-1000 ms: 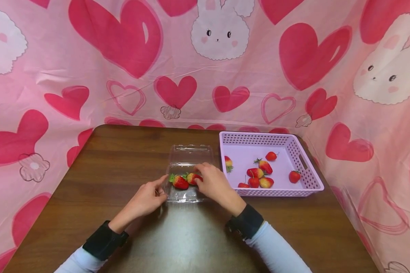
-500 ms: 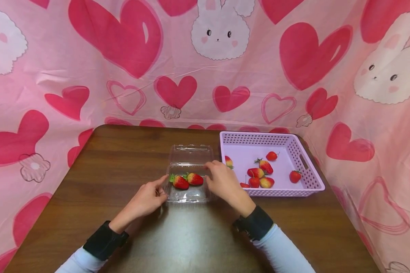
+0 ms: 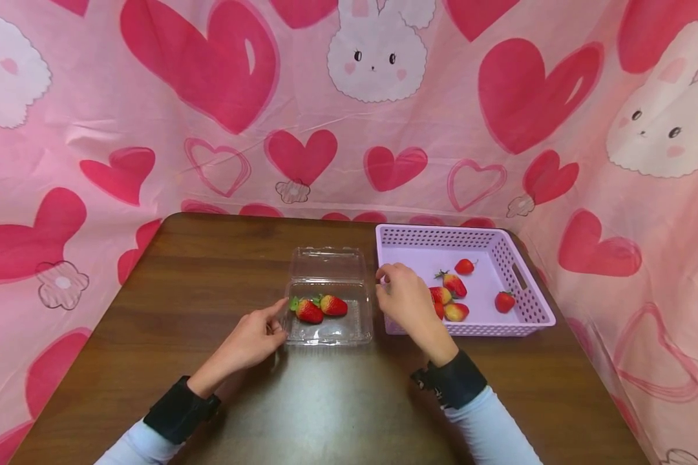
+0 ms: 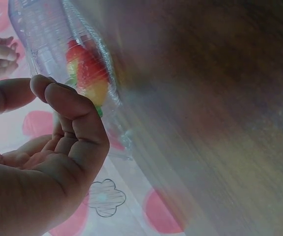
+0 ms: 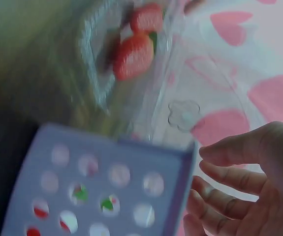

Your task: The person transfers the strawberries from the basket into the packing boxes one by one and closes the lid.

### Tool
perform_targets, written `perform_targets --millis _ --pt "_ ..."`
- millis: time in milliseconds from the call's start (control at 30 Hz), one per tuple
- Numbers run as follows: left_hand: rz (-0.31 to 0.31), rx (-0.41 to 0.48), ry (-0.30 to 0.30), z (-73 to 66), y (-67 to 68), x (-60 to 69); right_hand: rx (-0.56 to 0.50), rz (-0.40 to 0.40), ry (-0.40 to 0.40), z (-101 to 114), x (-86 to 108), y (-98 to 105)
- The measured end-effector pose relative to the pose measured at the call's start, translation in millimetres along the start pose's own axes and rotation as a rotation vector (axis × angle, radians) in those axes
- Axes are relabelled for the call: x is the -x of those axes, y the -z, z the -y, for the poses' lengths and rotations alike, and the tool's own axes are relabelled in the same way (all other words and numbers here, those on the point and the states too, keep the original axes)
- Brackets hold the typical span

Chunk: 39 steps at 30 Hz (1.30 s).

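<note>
A clear plastic clamshell box (image 3: 355, 326) lies with its lid folded back on the table. Inside it, toward the left, two strawberries (image 3: 334, 305) sit side by side. At the box's left edge my left hand (image 3: 252, 336) pinches the rim between thumb and finger, seen also in the left wrist view, where the box wall (image 4: 94, 37) rises beyond the fingertips. My right hand (image 3: 410, 303) holds nothing and hovers over the left side of a lilac basket (image 3: 520, 328). Its fingers (image 5: 230, 179) are loosely bent, and it hides part of the basket's fruit.
Several strawberries lie in the basket, among them one near the right wall (image 3: 505, 301) and a small red fruit with a stem (image 3: 464, 266) farther back. The brown table (image 3: 227, 258) ends at a pink heart-patterned curtain (image 3: 320, 84) behind and at the sides.
My right hand has let go of the right strawberry in the clamshell box and moved right, to above the basket. The left hand has stayed at the box's edge.
</note>
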<state>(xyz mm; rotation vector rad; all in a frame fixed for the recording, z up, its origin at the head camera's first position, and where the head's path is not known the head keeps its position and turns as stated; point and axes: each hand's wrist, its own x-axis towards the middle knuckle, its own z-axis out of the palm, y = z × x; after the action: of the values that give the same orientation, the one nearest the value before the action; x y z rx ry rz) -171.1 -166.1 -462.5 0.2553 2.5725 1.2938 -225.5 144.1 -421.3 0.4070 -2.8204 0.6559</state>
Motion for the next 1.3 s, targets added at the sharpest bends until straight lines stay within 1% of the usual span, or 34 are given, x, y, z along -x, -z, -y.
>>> perform_targets --millis 67,133,400,467,533,633,867,1033,1300 --pt "-0.001 -0.002 0.000 0.1 0.0 -0.1 0.000 0.003 -0.029 -5 -0.9 6" --pt "-0.003 -0.002 0.000 0.1 0.1 0.1 -0.005 0.029 -0.063 -9 -1.9 10" --pt "0.005 -0.001 -0.005 0.0 -0.2 1.0 0.006 0.212 -0.218 -29 -1.7 28" --pt "0.005 -0.001 -0.006 0.3 -0.5 0.5 0.003 0.247 -0.236 -34 -1.3 32" --pt "0.004 0.000 -0.004 0.5 -0.6 -0.1 0.000 0.271 -0.250 -38 -0.7 35" --pt "0.003 0.000 0.000 0.4 -0.7 -0.7 0.009 0.289 -0.245 -42 1.2 38" --pt "0.005 -0.002 0.013 -0.2 -1.3 0.0 0.030 0.337 -0.254 -49 5.6 38" --pt "0.003 -0.001 0.017 -0.3 -1.3 0.2 0.045 0.357 -0.273 -52 7.7 38" --pt "0.001 -0.002 0.011 0.0 -1.7 0.1 0.064 0.365 -0.303 -61 12.5 36"
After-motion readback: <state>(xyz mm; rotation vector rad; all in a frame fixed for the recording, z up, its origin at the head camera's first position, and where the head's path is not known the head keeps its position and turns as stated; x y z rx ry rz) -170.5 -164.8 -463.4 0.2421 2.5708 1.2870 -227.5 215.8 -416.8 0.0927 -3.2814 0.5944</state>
